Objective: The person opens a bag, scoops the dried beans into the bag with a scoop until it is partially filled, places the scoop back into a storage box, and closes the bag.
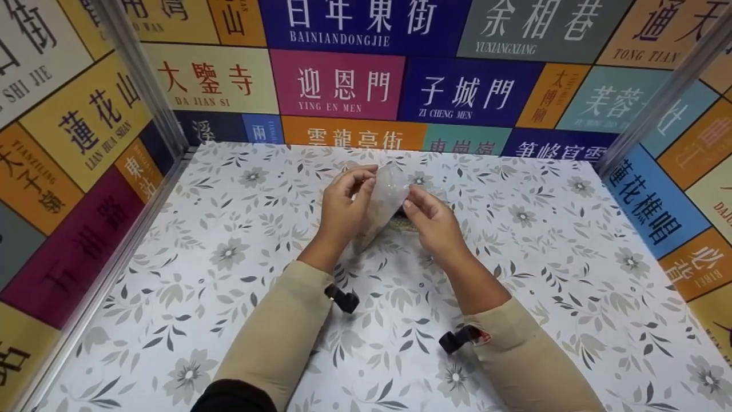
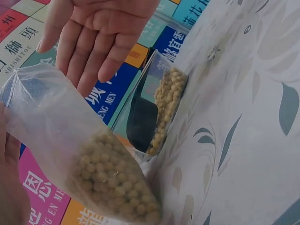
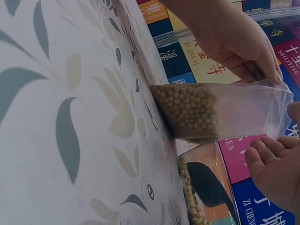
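Note:
A clear plastic bag [image 1: 390,191] with round, pale yellow beans in its lower part stands tilted over the table. Fingers and thumb of my left hand [image 1: 344,200] pinch its upper side. The right wrist view shows the left hand [image 3: 243,51] at the bag's [image 3: 243,105] mouth end. On the other side, my right hand [image 1: 432,220] is at the upper edge, fingers fairly straight and thumb apart from them, as the left wrist view shows for the right hand [image 2: 101,35]. Beans [image 2: 112,178] fill the bottom of the bag.
Behind the bag stands a clear box [image 2: 180,91] of the same beans with a black scoop [image 2: 143,119] in it. The tabletop [image 1: 229,320] has a leaf and flower print. Panels with place names [image 1: 343,86] wall in the back and sides, with metal posts [image 1: 154,86] at the corners.

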A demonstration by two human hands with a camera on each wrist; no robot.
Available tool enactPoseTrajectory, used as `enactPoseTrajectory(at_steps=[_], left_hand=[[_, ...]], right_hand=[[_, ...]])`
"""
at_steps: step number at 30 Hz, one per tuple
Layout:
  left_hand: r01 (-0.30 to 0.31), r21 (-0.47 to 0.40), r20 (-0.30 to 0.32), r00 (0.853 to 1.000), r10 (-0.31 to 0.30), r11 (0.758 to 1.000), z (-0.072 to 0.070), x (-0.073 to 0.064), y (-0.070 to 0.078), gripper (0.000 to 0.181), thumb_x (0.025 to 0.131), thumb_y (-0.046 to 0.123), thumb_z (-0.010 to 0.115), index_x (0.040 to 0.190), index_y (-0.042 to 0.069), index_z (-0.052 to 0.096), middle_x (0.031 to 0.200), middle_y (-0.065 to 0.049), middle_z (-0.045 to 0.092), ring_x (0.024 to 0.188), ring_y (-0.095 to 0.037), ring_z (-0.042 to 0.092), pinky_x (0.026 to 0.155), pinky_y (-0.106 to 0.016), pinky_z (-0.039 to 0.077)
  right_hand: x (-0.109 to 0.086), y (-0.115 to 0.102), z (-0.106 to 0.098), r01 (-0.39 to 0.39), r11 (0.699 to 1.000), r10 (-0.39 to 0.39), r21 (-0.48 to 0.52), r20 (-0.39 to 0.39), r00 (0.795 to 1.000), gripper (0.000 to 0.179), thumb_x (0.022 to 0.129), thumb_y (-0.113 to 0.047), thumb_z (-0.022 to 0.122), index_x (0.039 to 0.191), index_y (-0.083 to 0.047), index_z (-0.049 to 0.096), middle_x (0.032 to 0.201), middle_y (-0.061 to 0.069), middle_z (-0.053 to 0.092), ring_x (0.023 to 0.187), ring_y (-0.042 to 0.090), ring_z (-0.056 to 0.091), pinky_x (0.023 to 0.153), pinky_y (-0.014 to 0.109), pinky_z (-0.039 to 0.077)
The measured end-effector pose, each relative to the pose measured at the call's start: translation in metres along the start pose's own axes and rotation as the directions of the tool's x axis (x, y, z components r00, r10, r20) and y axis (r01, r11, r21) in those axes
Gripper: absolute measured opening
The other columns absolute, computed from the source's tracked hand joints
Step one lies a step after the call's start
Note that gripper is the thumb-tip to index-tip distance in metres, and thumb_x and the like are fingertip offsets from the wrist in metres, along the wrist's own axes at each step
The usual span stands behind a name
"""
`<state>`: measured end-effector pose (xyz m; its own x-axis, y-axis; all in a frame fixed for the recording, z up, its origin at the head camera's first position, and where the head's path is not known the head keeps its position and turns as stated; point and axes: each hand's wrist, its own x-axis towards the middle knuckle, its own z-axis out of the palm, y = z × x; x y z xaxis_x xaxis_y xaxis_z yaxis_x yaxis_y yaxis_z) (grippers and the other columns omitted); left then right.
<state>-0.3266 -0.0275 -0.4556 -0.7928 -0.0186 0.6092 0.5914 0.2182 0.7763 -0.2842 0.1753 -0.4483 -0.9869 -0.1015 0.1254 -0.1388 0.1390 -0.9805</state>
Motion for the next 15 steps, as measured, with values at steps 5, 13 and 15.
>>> enactPoseTrajectory(at_steps=[5,13,15], left_hand=[[-0.013,0.002,0.053,0.999,0.013,1.000,0.004,-0.003,0.007,0.015,0.107,0.019,0.068,0.108,0.006,0.076,0.128,-0.004,0.078,0.118,-0.014,0.072,0.100,-0.025,0.061],[-0.039,0.083,0.155,0.988,0.026,0.996,0.015,-0.008,0.024,0.020,0.106,0.024,0.070,0.113,0.009,0.080,0.128,0.000,0.078,0.116,-0.012,0.074,0.098,-0.019,0.061],[-0.037,0.080,0.169,0.985,0.023,0.996,0.015,-0.009,0.028,0.019,0.105,0.025,0.071,0.113,0.010,0.081,0.128,0.000,0.078,0.118,-0.012,0.073,0.098,-0.018,0.061]], right_hand=[[-0.004,0.000,0.000,-0.012,0.997,0.013,0.077,-0.007,1.000,0.063,0.107,-0.019,0.067,0.162,-0.003,0.042,0.161,0.019,0.053,0.150,0.030,0.052,0.122,0.032,0.049],[-0.010,-0.003,-0.003,0.021,0.997,-0.021,0.073,-0.003,1.000,0.081,0.096,-0.016,0.082,0.164,-0.007,0.040,0.157,0.017,0.058,0.138,0.035,0.061,0.098,0.017,0.059],[-0.010,-0.004,-0.004,0.026,0.999,-0.025,0.040,-0.021,0.999,0.078,0.096,-0.017,0.082,0.163,-0.009,0.043,0.157,0.014,0.060,0.135,0.032,0.063,0.097,0.017,0.059]])
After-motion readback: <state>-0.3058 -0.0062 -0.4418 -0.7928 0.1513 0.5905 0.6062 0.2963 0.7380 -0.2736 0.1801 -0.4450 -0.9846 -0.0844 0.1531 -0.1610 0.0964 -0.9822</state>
